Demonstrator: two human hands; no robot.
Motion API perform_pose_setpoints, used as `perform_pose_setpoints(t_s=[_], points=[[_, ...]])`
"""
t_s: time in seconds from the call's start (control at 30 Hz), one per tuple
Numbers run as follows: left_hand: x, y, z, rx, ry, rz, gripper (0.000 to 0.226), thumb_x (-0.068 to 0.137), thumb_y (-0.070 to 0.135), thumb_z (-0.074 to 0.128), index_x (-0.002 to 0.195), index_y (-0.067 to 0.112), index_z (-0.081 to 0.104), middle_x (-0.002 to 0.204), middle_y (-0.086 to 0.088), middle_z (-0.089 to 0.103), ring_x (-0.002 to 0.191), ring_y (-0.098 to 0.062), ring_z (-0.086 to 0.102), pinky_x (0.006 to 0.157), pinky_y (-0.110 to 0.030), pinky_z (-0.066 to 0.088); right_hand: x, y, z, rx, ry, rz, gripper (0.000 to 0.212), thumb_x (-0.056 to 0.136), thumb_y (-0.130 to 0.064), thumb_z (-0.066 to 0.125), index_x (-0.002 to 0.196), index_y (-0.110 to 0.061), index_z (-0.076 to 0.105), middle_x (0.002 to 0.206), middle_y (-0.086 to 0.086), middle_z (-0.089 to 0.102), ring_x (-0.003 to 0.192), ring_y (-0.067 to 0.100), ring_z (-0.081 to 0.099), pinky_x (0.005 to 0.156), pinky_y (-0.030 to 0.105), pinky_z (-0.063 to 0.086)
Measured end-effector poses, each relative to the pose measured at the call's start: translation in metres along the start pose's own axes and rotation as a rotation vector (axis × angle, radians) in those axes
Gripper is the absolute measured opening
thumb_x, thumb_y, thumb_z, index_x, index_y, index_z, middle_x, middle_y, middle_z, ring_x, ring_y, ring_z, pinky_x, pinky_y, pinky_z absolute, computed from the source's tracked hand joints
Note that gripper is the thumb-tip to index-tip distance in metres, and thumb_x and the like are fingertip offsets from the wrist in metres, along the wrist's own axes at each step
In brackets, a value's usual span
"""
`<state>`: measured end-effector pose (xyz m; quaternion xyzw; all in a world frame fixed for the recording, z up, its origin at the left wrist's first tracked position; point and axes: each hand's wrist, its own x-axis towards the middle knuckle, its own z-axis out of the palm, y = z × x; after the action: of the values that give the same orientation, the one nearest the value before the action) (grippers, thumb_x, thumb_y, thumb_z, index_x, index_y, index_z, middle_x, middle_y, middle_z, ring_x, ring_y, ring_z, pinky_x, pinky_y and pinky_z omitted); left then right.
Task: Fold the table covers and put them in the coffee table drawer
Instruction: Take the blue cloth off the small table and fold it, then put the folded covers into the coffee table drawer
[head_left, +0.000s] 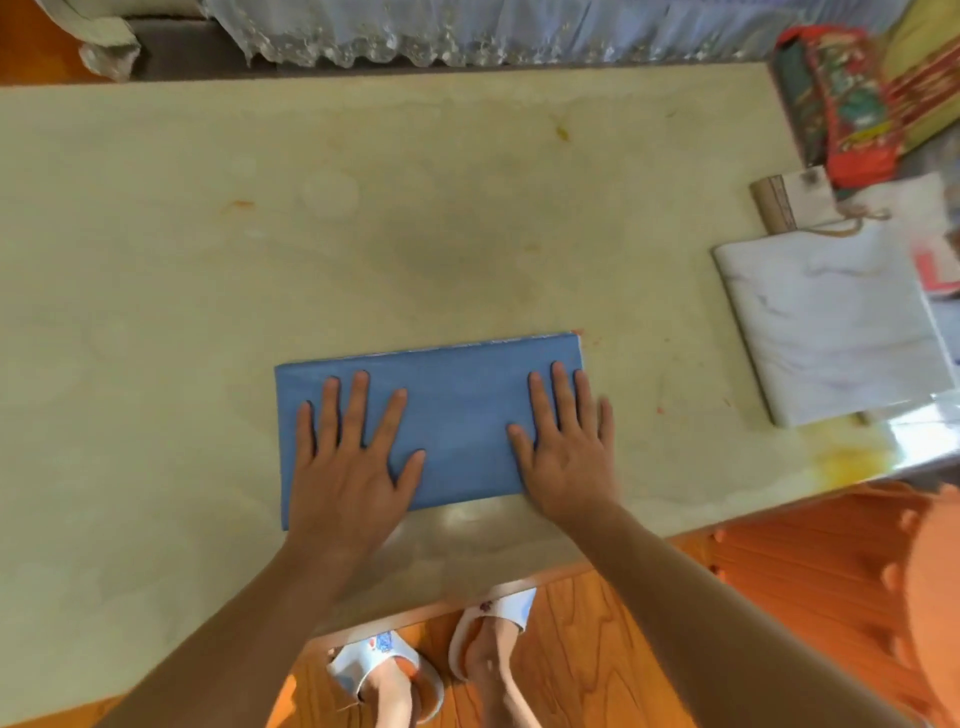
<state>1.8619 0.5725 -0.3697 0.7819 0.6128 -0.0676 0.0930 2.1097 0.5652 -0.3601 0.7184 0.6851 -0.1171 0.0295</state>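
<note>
white bag (841, 322) cut off right, possibly paper, drawer hidden

The folded rectangular cloth table cover (457, 415) is plain blue. The smooth worktop (363, 218) is pale cream with faint orange stains. A flat white sheet (836, 327) carries grey marble veins. The wooden plank floor (587, 649) is orange.

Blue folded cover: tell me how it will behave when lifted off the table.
The blue folded cover lies flat in thin layers under both open hands, left hand and right hand, so it probably sags and may unfold unless supported. It looks light, unlikely to roll.
</note>
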Motion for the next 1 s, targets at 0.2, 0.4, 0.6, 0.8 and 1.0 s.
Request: perform_pose_setpoints(t_s=[0.2, 0.4, 0.6, 0.8, 1.0], points=[[0.007, 0.001, 0.006, 0.001, 0.085, -0.001, 0.074, 0.095, 0.062, 0.031, 0.158, 0.024, 0.032, 0.168, -0.015, 0.015, 0.154, -0.042, 0.01, 0.122, -0.061, 0.008, 0.001, 0.008, 0.009, 0.011, -0.064, 0.043, 0.069, 0.103, -0.06, 0.015, 0.162, -0.027, 0.003, 0.169, -0.001, -0.006, 0.155, 0.024, -0.012, 0.125, 0.053, 0.003], [0.02, 0.014, -0.015, 0.024, -0.174, -0.156, 0.075, 0.089, 0.067, 0.036, 0.155, 0.031, 0.035, 0.166, -0.012, 0.018, 0.151, -0.041, 0.015, 0.118, -0.059, 0.018, 0.006, 0.017, 0.001, 0.069, -0.199, -0.004, 0.071, 0.102, -0.06, 0.012, 0.16, -0.026, -0.011, 0.165, -0.001, -0.025, 0.148, 0.025, -0.033, 0.121, 0.058, -0.009], [0.019, 0.129, -0.061, -0.204, -0.025, -0.382, 0.056, 0.085, 0.026, 0.059, 0.138, 0.009, 0.056, 0.142, -0.029, 0.045, 0.128, -0.05, 0.04, 0.106, -0.059, 0.035, 0.022, 0.057, -0.054, 0.401, -0.256, -0.128, 0.056, 0.094, -0.045, 0.053, 0.144, -0.02, 0.05, 0.161, 0.007, 0.028, 0.147, 0.031, 0.026, 0.12, 0.05, 0.017], [0.017, 0.339, -0.097, -1.217, -0.348, -0.721, 0.014, 0.092, 0.014, 0.062, 0.1, 0.013, 0.075, 0.095, -0.01, 0.075, 0.088, -0.028, 0.068, 0.08, -0.037, 0.053, -0.049, 0.255, -0.111, 0.667, 0.025, 0.293, 0.036, 0.091, -0.014, 0.059, 0.127, -0.017, 0.062, 0.132, 0.003, 0.055, 0.124, 0.022, 0.049, 0.106, 0.028, 0.034], [0.089, 0.454, -0.081, -1.317, -0.462, -0.695, 0.021, 0.072, 0.031, 0.059, 0.076, 0.013, 0.069, 0.076, -0.013, 0.064, 0.07, -0.026, 0.06, 0.064, -0.034, 0.043, -0.041, 0.418, -0.13, 0.582, 0.233, 0.735, 0.051, 0.091, -0.022, 0.066, 0.137, -0.006, 0.052, 0.133, 0.019, 0.052, 0.124, 0.038, 0.046, 0.104, 0.04, 0.035]])
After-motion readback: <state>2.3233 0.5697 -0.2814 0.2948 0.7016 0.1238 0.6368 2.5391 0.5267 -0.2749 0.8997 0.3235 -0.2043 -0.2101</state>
